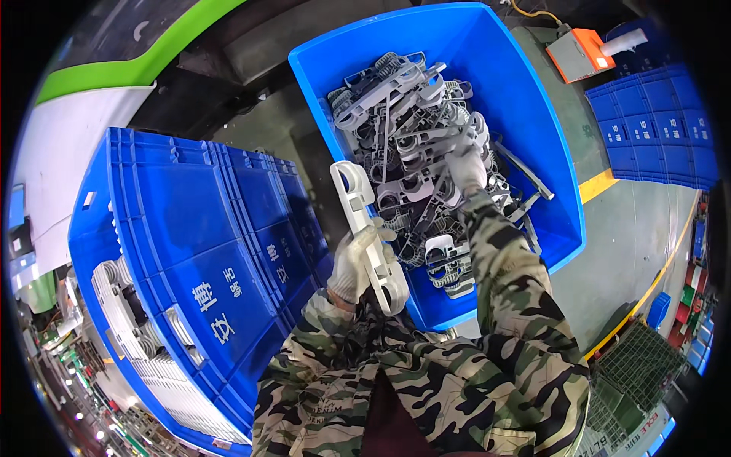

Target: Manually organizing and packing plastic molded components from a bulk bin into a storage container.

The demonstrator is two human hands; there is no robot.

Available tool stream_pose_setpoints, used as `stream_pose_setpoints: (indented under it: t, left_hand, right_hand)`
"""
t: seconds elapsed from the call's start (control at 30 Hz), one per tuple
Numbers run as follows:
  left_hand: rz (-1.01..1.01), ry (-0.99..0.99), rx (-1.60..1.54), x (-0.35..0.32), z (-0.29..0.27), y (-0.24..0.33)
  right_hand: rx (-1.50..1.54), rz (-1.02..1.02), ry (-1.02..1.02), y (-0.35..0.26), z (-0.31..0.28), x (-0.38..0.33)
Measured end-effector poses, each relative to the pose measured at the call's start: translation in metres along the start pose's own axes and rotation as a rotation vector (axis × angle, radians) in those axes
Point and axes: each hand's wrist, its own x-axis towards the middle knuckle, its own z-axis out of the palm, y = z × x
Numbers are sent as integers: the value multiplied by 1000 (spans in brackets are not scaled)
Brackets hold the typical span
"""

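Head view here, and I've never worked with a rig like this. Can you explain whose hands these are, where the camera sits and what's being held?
There is no machine arm: these are a person's own hands, in pale gloves. The one picture comes from a wide fisheye camera on their head, looking down, so straight edges bend near the rim. The left hand holds a long, light-grey part. The right hand is down in a big blue bin, among a jumbled pile of grey parts; whether it grips one is unclear. To the left stand blue crates, the nearest holding pale parts.
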Motion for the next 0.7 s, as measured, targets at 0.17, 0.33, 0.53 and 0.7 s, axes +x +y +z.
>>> stream_pose_setpoints:
  t: [0.17,0.33,0.53,0.7]
  left_hand:
    - [45,-79,-211,32,7,-6]
    - [49,-109,-303,47,29,-22]
    - [42,-61,-150,35,-6,-16]
    - [-63,-91,-108,27,0,9]
  right_hand:
    - [451,-304,-237,-21,-41,-110]
    - [81,-787,-247,-36,-49,-199]
    - [247,-362,-277,-37,-41,-141]
    - [532,301,-134,45,-3,13]
